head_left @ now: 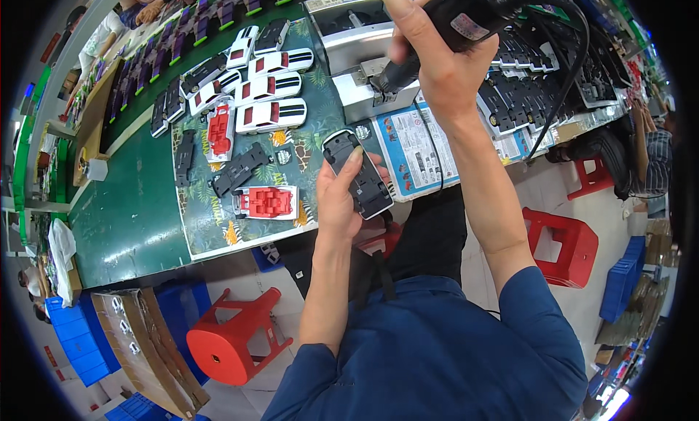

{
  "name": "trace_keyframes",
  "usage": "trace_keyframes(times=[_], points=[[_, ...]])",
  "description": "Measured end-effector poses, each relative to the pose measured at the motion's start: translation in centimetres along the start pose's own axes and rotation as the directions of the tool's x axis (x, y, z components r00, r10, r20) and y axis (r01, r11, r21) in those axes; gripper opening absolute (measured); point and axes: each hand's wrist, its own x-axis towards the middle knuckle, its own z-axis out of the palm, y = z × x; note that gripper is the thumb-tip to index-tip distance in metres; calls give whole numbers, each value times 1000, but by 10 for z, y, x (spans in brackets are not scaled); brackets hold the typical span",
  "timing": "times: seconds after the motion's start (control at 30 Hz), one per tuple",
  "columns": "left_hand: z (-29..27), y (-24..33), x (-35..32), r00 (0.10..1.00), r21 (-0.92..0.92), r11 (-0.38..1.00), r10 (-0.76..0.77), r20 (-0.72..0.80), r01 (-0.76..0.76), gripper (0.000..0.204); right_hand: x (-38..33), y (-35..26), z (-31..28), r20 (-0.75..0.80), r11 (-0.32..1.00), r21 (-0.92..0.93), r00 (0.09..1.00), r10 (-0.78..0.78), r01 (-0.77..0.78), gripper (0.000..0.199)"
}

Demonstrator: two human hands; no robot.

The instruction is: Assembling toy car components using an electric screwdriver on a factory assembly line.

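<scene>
My left hand is wrapped around a toy car turned upside down, its black chassis facing up and the thumb lying across it. My right hand grips a black electric screwdriver with a cable at its top end. The screwdriver's nose points down at the silver front of a metal screw feeder; its very tip is hard to make out there. White toy cars with black stripes stand left of the feeder. Nearer lie a red-and-white car body and a loose black chassis.
Rows of black chassis lie at the right, beyond a printed card sheet. The screwdriver's cable loops down on the right. A purple-and-green conveyor runs along the far left. Red stools and blue crates stand below the table.
</scene>
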Motion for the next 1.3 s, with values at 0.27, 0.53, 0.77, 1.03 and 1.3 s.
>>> trace_keyframes(times=[0.27, 0.53, 0.77, 1.03, 1.3], points=[[-10, -1, 8, 996, -164, 983, -73, 59, 82, 24, 16, -27, 4, 214, 904, 338, 957, 196, -261, 22], [-11, 1, 10, 995, -164, 983, -65, 80, 78, 32, 10, -30, 5, 255, 917, 321, 954, 158, -238, 18], [0, 1, 9, 997, -26, 998, -53, 49, 55, 30, 22, -17, -5, 515, 801, 463, 851, 106, -380, 25], [-1, 0, 5, 998, -1, 999, -48, 28, 48, 27, 15, -10, -1, 316, 871, 432, 944, 96, -233, 28], [7, -6, 1, 996, -2, 997, 82, -17, -82, 19, 9, -16, -1, 257, 883, 414, 959, 120, -222, 24]])
